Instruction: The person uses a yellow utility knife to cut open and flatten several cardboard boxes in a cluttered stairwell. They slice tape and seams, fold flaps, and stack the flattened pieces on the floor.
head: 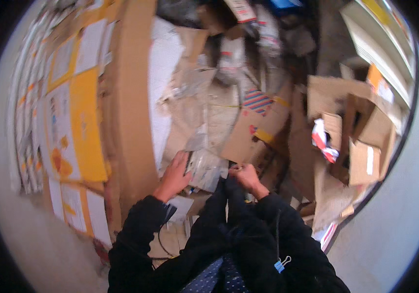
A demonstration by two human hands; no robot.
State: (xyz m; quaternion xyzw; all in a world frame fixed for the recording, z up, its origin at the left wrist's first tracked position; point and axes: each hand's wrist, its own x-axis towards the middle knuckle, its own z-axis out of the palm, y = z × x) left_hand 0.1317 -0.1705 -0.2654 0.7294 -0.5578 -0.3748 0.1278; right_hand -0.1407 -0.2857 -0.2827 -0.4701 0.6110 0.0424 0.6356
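My left hand [174, 177] lies palm down at the left edge of a flattened piece covered with clear plastic [206, 169], its thumb apart from the fingers. Just right of that piece, close to my knees, the fingers of my right hand [246, 178] are curled in. Blur hides whether anything is pinched between them. Beyond the right hand lies a flat brown cardboard sheet [241, 143] with yellow tape and a striped patch [258, 101]. More crumpled cardboard and plastic film [191, 86] spreads out ahead of the left hand.
A tall brown cardboard panel [132, 110] runs along the left, with yellow-and-white printed cartons [88, 121] beyond it. Opened cardboard boxes [365, 161] pile up at the right, below white shelving [378, 47]. Plastic-wrapped items [231, 55] lie ahead. A blue binder clip [280, 266] hangs from a jacket cord.
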